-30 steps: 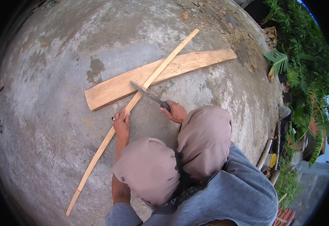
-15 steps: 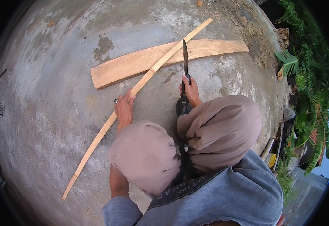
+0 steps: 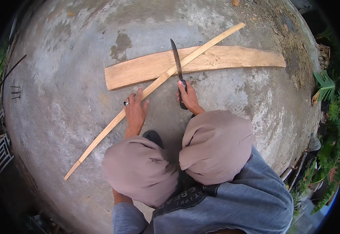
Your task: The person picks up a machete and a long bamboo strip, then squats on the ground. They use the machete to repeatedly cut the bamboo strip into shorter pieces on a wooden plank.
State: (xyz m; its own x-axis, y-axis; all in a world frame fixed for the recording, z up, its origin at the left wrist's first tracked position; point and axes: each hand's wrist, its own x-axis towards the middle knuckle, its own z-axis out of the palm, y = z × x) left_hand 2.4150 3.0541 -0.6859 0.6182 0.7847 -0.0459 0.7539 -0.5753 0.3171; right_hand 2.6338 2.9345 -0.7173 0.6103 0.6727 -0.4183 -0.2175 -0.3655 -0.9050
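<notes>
A long, narrow bamboo strip (image 3: 204, 47) slants across a thick, curved wooden plank (image 3: 251, 56) on the ground. Its lower left end reaches well past my left hand (image 3: 136, 113). That hand lies across the strip with its fingers spread, thumb on the near side and fingertips on the far side; a ring shows on one finger. In my right hand (image 3: 188, 95) is a knife (image 3: 176, 58), gripped by its black handle. The long dark blade points away from me and crosses over the strip close to a joint in the bamboo. Whether blade and strip touch, I cannot tell.
Rough grey concrete (image 3: 60, 97) surrounds the plank. Small wood chips (image 3: 212, 63) lie on the plank. Thin dark rods (image 3: 16, 92) are at the far left, and green plants (image 3: 335, 109) line the right edge. My knees (image 3: 216, 144) are bent below my hands.
The knife has moved left along the strip, from near its upper end to beside the joint. My left fingers, closed round the strip before, are now spread. The whole view has shifted.
</notes>
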